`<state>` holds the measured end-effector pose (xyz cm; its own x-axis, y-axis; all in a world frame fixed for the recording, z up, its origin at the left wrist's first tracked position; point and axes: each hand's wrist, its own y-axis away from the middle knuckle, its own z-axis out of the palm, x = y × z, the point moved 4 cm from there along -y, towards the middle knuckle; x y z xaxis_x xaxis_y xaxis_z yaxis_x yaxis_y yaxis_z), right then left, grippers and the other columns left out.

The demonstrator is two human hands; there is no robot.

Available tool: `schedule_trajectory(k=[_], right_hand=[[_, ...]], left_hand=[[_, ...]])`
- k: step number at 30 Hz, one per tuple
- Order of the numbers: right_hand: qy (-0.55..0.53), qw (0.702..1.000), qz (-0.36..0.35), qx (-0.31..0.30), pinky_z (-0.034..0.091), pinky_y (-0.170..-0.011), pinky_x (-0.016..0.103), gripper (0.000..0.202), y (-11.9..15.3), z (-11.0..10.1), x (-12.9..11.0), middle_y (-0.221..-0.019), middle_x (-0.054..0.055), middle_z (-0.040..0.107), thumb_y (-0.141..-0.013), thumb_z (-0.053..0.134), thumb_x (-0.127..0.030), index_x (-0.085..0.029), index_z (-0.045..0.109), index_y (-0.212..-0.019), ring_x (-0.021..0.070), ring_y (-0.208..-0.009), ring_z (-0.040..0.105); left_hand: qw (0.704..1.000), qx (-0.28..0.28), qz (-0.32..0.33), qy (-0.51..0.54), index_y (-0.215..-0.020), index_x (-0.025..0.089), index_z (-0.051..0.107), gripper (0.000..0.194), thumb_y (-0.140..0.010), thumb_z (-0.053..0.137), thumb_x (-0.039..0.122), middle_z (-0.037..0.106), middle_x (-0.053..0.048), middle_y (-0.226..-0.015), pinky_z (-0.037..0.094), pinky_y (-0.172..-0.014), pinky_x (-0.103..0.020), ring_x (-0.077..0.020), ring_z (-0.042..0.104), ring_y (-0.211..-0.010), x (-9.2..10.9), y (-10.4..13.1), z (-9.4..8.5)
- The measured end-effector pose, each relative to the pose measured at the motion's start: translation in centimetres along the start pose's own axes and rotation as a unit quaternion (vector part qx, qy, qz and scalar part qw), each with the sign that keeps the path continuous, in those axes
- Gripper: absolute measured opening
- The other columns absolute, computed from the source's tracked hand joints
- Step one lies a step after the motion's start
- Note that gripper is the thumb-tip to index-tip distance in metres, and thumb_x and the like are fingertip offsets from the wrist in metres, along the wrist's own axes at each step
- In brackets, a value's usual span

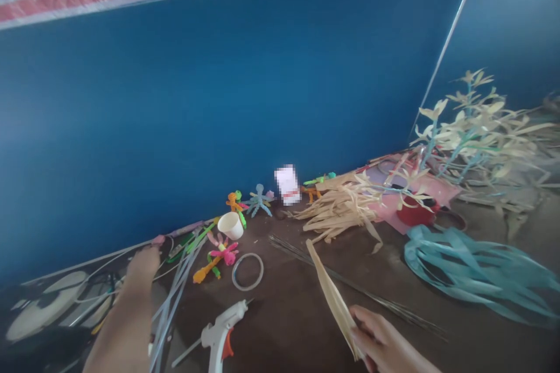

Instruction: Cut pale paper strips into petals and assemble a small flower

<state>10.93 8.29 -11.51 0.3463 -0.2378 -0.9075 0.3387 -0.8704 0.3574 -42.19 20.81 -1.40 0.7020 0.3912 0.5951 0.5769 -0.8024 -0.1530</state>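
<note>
A long, pale dried husk strip (332, 297) slants up from my right hand (378, 338), whose fingers are closed on its lower end. At the far left, my left hand (145, 261) reaches toward the table's back edge beside a small pink object (158, 240). Its fingers are hidden and blurred. Near that arm lie clear glue sticks (179, 285). A white glue gun (225, 326) with an orange trigger rests at the front, left of middle. Thin wires (394, 306) run under the husk strip. More dried husks (341, 210) are piled behind it.
A blue partition (245, 99) rises behind the table. Along it stand a white cup (230, 225) and several small colourful figures (259, 201). A ring of wire or tape (247, 272) lies mid-table. To the right are teal ribbon (472, 271) and husk flowers on stems (470, 128).
</note>
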Motion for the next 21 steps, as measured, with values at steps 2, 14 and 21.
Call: schedule_trajectory(k=[2, 14, 21], right_hand=[[0.018, 1.0, -0.008, -0.005, 0.026, -0.038, 0.015, 0.023, -0.1, 0.0, -0.3, -0.044, -0.005, 0.045, -0.079, 0.038, -0.036, -0.016, 0.049, -0.073, 0.0054, -0.036, 0.037], [0.316, 0.946, -0.069, 0.014, 0.037, -0.051, 0.022, 0.028, -1.2, -0.3, -4.3, -0.069, 0.005, 0.063, -0.071, 0.051, -0.035, -0.019, 0.049, -0.094, 0.0167, -0.057, 0.058], [0.341, 0.918, -0.18, 0.094, 0.038, -0.062, 0.024, 0.021, 0.5, -3.2, -7.4, -0.079, 0.005, 0.06, -0.082, 0.036, -0.028, -0.021, 0.055, -0.086, 0.0165, -0.069, 0.057]], left_hand=[[0.999, 0.001, 0.021, -0.045, -0.064, 0.013, 0.055, 0.012, -0.069, 0.045, 0.01, 0.04, 0.0, -0.054, 0.032, -0.066, -0.029, -0.0198, 0.047, -0.07, -0.1, 0.3, -0.1], [0.931, 0.126, 0.135, 0.314, -0.106, 0.015, 0.04, 0.032, -0.078, 0.046, 0.029, 0.05, 0.003, -0.08, 0.042, -0.063, -0.024, -0.0095, 0.051, -0.068, 15.9, 12.7, -4.0], [0.815, -0.31, -0.064, 0.486, -0.084, 0.016, 0.051, 0.019, -0.071, 0.056, 0.029, 0.053, 0.002, -0.062, 0.042, -0.049, -0.02, -0.0083, 0.05, -0.05, 20.7, 30.1, 7.8]])
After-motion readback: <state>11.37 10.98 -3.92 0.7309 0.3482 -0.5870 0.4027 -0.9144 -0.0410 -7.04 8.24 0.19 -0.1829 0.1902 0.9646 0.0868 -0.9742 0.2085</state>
